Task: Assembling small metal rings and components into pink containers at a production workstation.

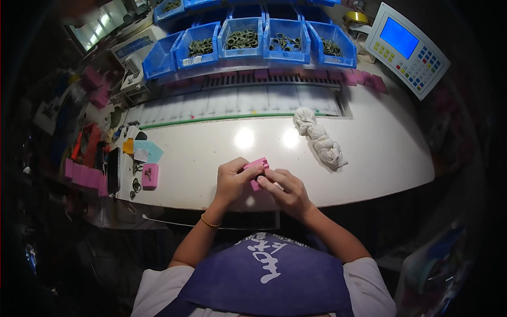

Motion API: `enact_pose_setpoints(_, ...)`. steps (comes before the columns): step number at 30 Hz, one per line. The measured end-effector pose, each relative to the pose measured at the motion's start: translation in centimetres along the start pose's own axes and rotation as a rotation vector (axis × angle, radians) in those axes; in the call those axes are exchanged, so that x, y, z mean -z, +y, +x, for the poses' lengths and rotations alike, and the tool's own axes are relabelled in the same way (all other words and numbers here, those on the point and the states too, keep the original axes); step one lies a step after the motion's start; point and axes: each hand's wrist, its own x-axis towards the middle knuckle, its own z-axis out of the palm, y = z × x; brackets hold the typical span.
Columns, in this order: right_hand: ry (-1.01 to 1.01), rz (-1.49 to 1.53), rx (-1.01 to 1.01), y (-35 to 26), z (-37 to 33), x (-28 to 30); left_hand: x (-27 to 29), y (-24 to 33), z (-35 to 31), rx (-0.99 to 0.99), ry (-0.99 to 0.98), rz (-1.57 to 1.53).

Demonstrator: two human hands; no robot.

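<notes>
Both my hands meet over the near edge of the white table [211,158]. My left hand [232,179] grips a small pink block [256,164] from the left, thumb on top. My right hand [288,193] presses its fingertips against the block's lower right side, where another bit of pink shows under the fingers. A thin gold bracelet sits on my left wrist. What lies between the fingers and the block is hidden.
A knotted white rag [319,138] lies right of centre. Blue bins [243,38] of dark rings line the back, above a slotted rail with pink blocks. A keypad controller with a blue screen [406,48] stands far right. More pink blocks [150,176] and small tools sit left.
</notes>
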Motion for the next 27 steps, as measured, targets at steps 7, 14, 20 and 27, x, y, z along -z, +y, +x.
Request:
enact_pose_setpoints(7, 0.061, 0.339, -0.417, 0.3, 0.0, 0.3, 0.8, 0.4, -1.7, -0.287, -0.129, 0.380)
enact_pose_setpoints(14, -0.373, 0.650, -0.577, 1.3, 1.1, 2.6, 0.4, -0.8, -2.5, -0.209, -0.217, 0.072)
enact_pose_setpoints(20, -0.311, 0.599, -0.624, 1.1, 0.9, 2.9, 0.2, -0.1, -2.0, -0.420, -0.190, 0.231)
enact_pose_setpoints(27, -0.276, 0.932, -0.860, 1.9, 1.4, 3.7, 0.7, -0.5, -2.0, -0.373, -0.077, 0.223)
